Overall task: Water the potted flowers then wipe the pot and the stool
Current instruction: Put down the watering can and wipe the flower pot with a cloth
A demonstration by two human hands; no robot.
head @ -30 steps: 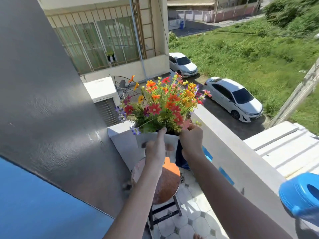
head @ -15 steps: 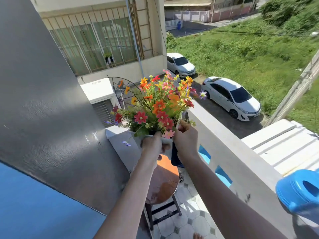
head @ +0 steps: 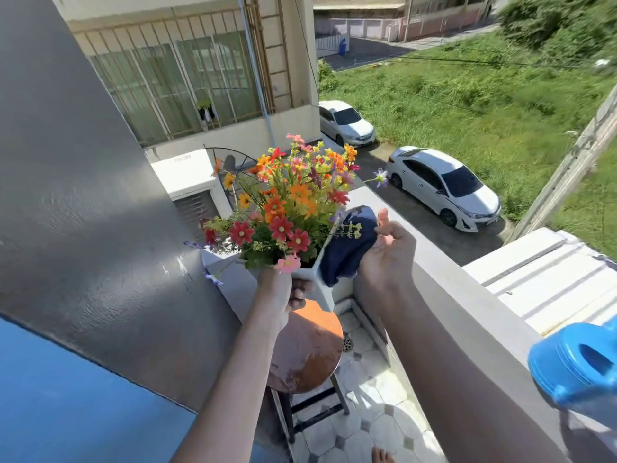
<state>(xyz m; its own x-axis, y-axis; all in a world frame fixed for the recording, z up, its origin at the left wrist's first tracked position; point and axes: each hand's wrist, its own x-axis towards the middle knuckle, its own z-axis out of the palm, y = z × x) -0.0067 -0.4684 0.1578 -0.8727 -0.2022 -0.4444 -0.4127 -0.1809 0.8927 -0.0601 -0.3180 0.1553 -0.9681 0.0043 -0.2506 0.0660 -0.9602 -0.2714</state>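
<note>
A white square pot [head: 312,284] holding a dense bunch of red, orange, yellow and pink flowers [head: 287,202] is lifted clear above the round brown stool [head: 305,354], tilted with its far side higher. The left hand [head: 282,295] grips the pot's near wall from below, fingers curled around it. To the right, the right hand [head: 389,252] presses a dark blue cloth [head: 347,248] flat against the pot's right wall, palm open, fingers spread and not clenched. Against the frame 0.5 s ago, the pot is turned and raised, showing its right side, and the cloth has come from low behind the pot up onto that wall. A blue watering can [head: 579,369] stands on the balcony ledge [head: 444,295] at near right; 2 white cars are parked below.
</note>
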